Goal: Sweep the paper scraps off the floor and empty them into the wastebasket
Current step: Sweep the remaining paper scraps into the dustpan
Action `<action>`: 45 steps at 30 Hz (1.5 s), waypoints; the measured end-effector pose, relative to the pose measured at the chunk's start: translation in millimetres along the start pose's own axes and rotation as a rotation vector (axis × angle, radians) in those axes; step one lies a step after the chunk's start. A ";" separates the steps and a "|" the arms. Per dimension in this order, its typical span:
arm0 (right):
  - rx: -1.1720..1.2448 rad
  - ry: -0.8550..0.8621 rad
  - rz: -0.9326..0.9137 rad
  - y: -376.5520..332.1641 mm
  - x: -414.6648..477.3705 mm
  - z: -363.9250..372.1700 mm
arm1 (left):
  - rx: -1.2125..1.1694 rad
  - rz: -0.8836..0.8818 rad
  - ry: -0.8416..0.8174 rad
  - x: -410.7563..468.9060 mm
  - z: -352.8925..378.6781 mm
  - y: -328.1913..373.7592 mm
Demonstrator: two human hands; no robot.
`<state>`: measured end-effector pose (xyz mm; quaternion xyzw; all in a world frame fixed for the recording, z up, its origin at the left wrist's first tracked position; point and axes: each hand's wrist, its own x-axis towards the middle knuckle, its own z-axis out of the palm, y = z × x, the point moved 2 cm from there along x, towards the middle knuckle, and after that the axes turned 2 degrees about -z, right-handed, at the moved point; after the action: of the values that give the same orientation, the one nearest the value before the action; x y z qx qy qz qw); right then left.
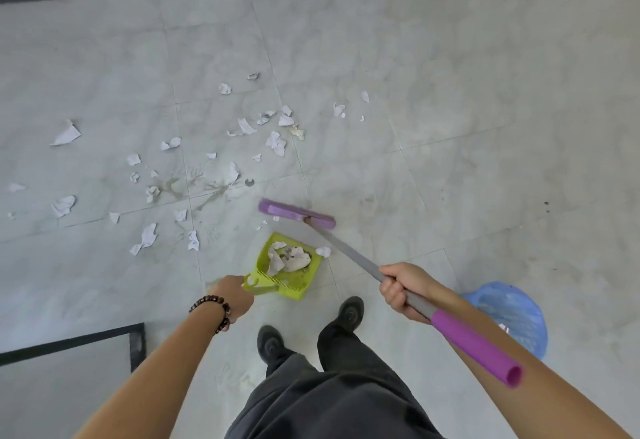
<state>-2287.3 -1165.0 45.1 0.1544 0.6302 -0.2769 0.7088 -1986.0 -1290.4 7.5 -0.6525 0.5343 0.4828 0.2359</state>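
The dustpan [298, 282] is the reference point. It is lime green and sits on the pale tiled floor [398, 99] just ahead of the person's dark shoes [350, 310]. The left hand [233, 296], with a beaded bracelet [214, 305] at the wrist, grips the dustpan's handle at its near end, fingers curled round it. Inside the dustpan lies a heap of crumpled paper [291, 258]. One further scrap [323, 251] rests at the dustpan's open edge on the broom side.

The broom [346, 250] has a purple head that stands on the floor just beyond the dustpan's mouth, apart from it. Its grey shaft slopes back past the dustpan's side to the right hand [401, 289]. That hand is wrapped fully round the shaft, just ahead of the purple end sleeve.

Most paper scraps [275, 143] lie loose on the floor beyond the dustpan and out to its left-hand side. The blue wastebasket [512, 314], lined with a bag, stands behind the dustpan on the right-hand side, partly hidden by the right forearm.
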 end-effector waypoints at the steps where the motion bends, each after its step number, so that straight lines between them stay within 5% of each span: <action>1: 0.002 -0.001 -0.001 -4.4 6.2 6.1 | -0.033 -0.015 -0.010 -1.8 -2.5 -7.4; 6: -0.035 0.003 0.004 -14.2 55.5 38.1 | -0.161 -0.086 0.000 -6.4 1.3 -38.2; 13: -0.062 0.044 -0.104 35.7 86.2 65.1 | -0.049 -0.046 0.027 -14.8 17.0 -40.0; 19: 0.560 -0.231 0.163 51.0 51.1 33.4 | 0.029 -0.070 -0.026 -7.3 8.8 -28.9; 25: 0.707 -0.563 0.155 34.8 22.0 19.6 | 0.000 -0.122 -0.074 -4.9 1.6 -50.1; 32: 0.185 -0.158 0.011 2.2 28.4 62.6 | -0.076 -0.165 -0.021 -15.3 -4.7 -74.7; 41: -0.641 0.073 -0.152 -2.0 95.2 113.3 | -0.191 -0.198 0.112 -25.1 15.2 -112.1; 45: -0.817 0.114 -0.048 35.0 80.5 101.6 | -0.236 -0.199 0.132 -18.0 11.1 -112.8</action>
<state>-2180.4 -1210.7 -22.2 -0.1395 0.7299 -0.0116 0.6691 -1885.2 -1237.0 -4.7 -0.7557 0.4208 0.4725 0.1687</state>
